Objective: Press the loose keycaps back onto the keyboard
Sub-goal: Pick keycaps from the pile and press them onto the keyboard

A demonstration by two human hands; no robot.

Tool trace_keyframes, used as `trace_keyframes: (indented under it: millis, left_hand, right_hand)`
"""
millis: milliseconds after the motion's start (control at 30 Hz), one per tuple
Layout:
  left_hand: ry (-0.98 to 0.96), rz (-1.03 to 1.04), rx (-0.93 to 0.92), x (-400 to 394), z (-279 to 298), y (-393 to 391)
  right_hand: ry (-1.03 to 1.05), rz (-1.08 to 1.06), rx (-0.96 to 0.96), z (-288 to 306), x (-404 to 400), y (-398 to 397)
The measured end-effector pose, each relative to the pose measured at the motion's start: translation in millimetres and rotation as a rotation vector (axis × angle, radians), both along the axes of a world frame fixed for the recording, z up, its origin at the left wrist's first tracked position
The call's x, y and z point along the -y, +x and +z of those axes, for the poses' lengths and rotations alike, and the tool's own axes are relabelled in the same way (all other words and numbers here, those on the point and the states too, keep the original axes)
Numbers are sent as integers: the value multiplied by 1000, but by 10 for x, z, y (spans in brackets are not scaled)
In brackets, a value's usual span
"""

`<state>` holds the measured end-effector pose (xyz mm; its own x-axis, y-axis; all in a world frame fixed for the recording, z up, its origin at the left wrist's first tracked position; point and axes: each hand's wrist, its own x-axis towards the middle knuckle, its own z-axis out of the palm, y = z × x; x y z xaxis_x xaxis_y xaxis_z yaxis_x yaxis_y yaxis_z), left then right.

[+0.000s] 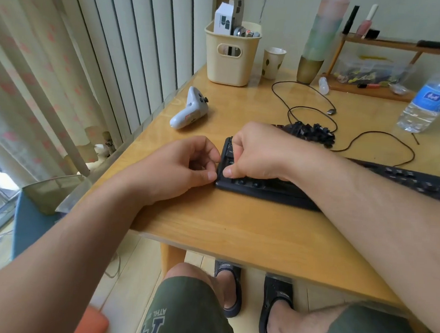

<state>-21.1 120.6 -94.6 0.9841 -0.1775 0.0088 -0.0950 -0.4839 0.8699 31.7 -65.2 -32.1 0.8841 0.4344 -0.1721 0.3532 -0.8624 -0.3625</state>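
Head view looks down on a wooden tabletop (236, 226) with a black keyboard (269, 190) lying along its right half, the left end near the middle of the top and the rest running off toward the right edge under the right forearm. Many key sockets look bare. The right hand (258, 153) rests over the keyboard's left end, fingers curled down onto the keys and thumb pressed at the near left corner; whether a keycap sits under the fingertips cannot be told. The left hand (177, 169) lies on the tabletop just beside the keyboard's left edge, fingers curled inward, thumb and forefinger tips meeting against that edge; anything pinched between them is too small to make out. A heap of loose black keycaps (311, 132) sits just behind the right hand, toward the far edge. The keyboard's cable (308, 94) loops across the far half of the top. A white controller (190, 109) lies near the left edge. At the far left corner stand a cream bin (232, 54) and a paper cup (273, 62). A water bottle (433, 94) stands by the right edge, with a wooden rack (373, 90) behind it.
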Motion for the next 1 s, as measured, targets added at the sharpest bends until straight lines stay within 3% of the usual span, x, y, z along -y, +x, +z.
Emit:
trace_keyframes:
  millis: [100, 233, 300, 433, 500, 633, 733, 1000]
  left_hand:
    - [3, 90, -75, 82, 85, 52]
    - [330, 110, -145, 177, 284, 194]
    - [407, 84, -101, 221, 403, 301]
    - [252, 18, 85, 528, 537, 653]
    - [263, 1, 138, 711, 539, 883]
    - [366, 9, 146, 887, 492, 1332]
    - [280, 46, 159, 897, 435, 1490]
    - [124, 67, 203, 810, 284, 1329]
  right_hand:
    - [103, 0, 31, 47, 148, 46]
    - [354, -165, 166, 196, 753, 303]
    - [387, -227, 255, 219, 1121, 456]
    - [258, -296, 325, 160, 1668, 783]
    - [143, -251, 302, 97, 1760, 895]
    - [-4, 7, 270, -5, 1633, 972]
    - [-121, 159, 311, -70, 1475, 1039]
    - [-173, 227, 333, -165, 1328, 1114]
